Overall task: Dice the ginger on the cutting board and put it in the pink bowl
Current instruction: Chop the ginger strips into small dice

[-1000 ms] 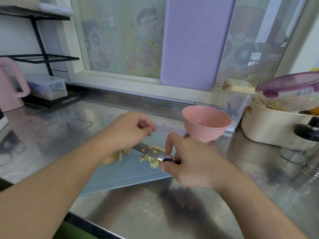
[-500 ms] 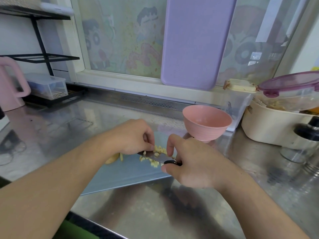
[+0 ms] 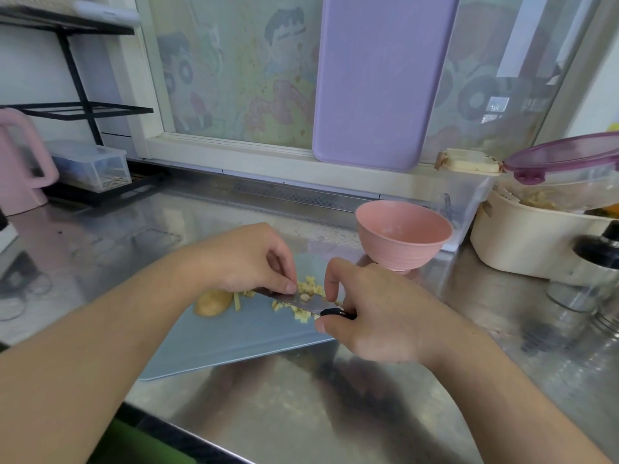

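The blue cutting board (image 3: 234, 343) lies skewed on the steel table (image 3: 335, 413), its near left corner close to the table's front edge, its far right corner just beside the foot of the pink bowl (image 3: 403, 239); the bowl stands upright on the table and looks bare inside. The right hand (image 3: 378, 316) grips the black handle of the knife (image 3: 298, 301), thumb and curled fingers round it, forefinger raised over the blade; the blade lies low across the board, pointing left. The left hand (image 3: 248, 259) has its fingers bent, the tips pinching down on the blade's spine among the diced ginger (image 3: 310, 289); small yellow cubes lie on both sides of the blade, a few strips to the left, and an uncut ginger piece (image 3: 212, 301) sits near the board's left edge. Open steel lies left of the board and in front of it; to the right the cream pot (image 3: 522, 242) and a clear box (image 3: 465, 202) crowd close behind the bowl. A lilac board (image 3: 385, 82) leans on the window; a black rack (image 3: 83, 108) and pink jug (image 3: 20, 169) stand far left.
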